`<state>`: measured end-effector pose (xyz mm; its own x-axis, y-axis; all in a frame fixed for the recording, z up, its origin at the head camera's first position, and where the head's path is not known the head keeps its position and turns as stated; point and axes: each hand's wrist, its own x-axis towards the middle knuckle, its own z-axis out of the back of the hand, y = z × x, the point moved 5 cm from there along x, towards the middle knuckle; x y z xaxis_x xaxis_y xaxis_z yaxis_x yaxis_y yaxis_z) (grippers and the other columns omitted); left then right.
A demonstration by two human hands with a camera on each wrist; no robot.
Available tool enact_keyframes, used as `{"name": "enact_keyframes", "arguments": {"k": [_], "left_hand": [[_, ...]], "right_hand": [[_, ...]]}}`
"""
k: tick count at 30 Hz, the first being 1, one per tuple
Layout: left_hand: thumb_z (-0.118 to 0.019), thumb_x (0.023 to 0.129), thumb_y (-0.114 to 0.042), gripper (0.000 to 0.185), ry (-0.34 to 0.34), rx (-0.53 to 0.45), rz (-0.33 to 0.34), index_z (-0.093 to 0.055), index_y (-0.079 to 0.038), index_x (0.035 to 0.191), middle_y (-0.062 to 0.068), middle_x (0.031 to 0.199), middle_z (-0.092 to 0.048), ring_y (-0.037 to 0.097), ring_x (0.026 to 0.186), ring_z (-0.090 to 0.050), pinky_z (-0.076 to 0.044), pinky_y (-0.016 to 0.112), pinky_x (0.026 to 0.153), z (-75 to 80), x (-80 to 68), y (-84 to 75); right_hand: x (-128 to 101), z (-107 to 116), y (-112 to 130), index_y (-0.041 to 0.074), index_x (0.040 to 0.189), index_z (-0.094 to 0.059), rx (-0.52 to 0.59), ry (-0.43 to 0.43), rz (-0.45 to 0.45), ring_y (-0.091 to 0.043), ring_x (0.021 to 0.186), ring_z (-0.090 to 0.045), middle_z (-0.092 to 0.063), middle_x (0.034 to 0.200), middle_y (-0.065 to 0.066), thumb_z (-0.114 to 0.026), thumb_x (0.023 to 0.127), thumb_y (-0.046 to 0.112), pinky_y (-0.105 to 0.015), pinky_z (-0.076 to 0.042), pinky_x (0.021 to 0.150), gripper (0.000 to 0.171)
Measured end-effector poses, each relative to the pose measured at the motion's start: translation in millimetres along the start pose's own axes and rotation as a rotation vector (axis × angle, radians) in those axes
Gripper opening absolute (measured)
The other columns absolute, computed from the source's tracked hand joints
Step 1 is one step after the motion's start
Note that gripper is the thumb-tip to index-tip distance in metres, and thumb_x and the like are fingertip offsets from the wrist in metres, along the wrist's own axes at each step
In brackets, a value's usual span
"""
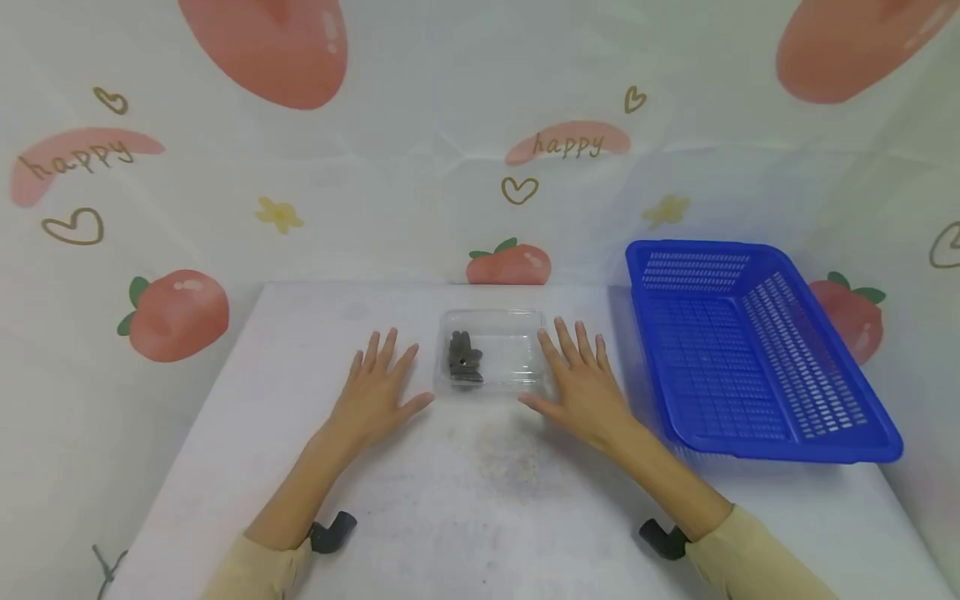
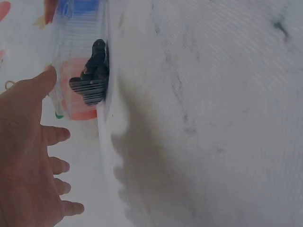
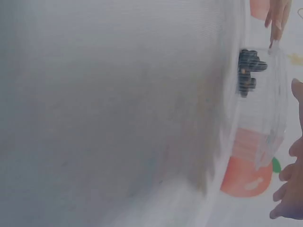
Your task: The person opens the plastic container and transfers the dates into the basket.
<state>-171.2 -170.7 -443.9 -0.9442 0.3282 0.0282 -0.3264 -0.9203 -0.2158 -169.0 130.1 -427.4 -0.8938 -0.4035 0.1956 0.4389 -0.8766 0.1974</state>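
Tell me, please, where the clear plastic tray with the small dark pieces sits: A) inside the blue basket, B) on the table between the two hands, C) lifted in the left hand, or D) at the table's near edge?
B: the clear plastic tray lies flat on the table between the left hand and the right hand, with the blue basket apart to the right.

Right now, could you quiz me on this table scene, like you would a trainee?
1. True or false: the blue basket holds the dark pieces.
2. What lies between the left hand and the right hand?
3. Are the hands A) flat on the table, fingers spread, or B) curled in fists?

Key: 1 false, they sit in the clear container; 2 the clear container; 3 A.
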Motion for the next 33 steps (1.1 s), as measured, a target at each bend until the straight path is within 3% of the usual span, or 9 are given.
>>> {"name": "enact_keyframes", "arguments": {"k": [10, 16, 22, 28, 33], "left_hand": [[-0.063, 0.093, -0.051, 0.068, 0.037, -0.203, -0.01, -0.047, -0.014, 0.148, 0.016, 0.164, -0.012, 0.041, 0.149, -0.01, -0.023, 0.059, 0.116, 1.2, 5.7, -8.0], [-0.07, 0.093, -0.032, 0.049, -0.028, -0.328, -0.041, -0.06, -0.01, 0.136, 0.019, 0.157, -0.032, 0.042, 0.144, -0.029, -0.029, 0.059, 0.114, 3.5, 7.9, -9.7], [-0.071, 0.092, -0.018, 0.037, -0.093, -0.464, -0.047, -0.065, -0.008, 0.127, 0.016, 0.136, -0.058, 0.035, 0.126, -0.054, -0.047, 0.051, 0.102, 6.4, 10.0, -9.9], [-0.067, 0.095, -0.017, 0.032, -0.054, -0.635, 0.035, -0.065, -0.008, 0.126, 0.009, 0.118, -0.069, 0.025, 0.102, -0.068, -0.058, 0.04, 0.084, 3.9, 11.1, -4.8], [-0.065, 0.097, -0.017, 0.031, 0.054, -0.771, 0.124, -0.064, -0.004, 0.126, 0.012, 0.109, -0.071, 0.025, 0.092, -0.071, -0.059, 0.035, 0.075, -2.9, 13.6, -3.9]], "right_hand": [[16, 2, 18, 0.009, 0.157, -0.028, 0.041, -0.036, 0.112, -0.041, 0.149, -0.011, -0.019, 0.162, -0.019, -0.062, 0.091, 0.057, -0.062, -0.016, 0.117, 0.088], [27, 0, 32, 0.007, 0.151, -0.039, 0.083, -0.097, 0.203, -0.042, 0.144, -0.027, -0.029, 0.158, -0.02, -0.066, 0.091, 0.05, -0.058, -0.024, 0.116, 0.079], [38, 3, 47, 0.009, 0.144, -0.049, 0.145, -0.185, 0.282, -0.034, 0.132, -0.045, -0.044, 0.149, -0.015, -0.071, 0.09, 0.041, -0.049, -0.039, 0.109, 0.066], [48, 4, 59, 0.009, 0.137, -0.056, 0.175, -0.2, 0.331, -0.03, 0.124, -0.05, -0.053, 0.139, -0.012, -0.071, 0.091, 0.036, -0.044, -0.041, 0.107, 0.056], [53, -2, 65, 0.01, 0.132, -0.059, 0.213, -0.209, 0.354, -0.028, 0.121, -0.052, -0.057, 0.134, -0.01, -0.073, 0.091, 0.032, -0.043, -0.041, 0.105, 0.049]]}}
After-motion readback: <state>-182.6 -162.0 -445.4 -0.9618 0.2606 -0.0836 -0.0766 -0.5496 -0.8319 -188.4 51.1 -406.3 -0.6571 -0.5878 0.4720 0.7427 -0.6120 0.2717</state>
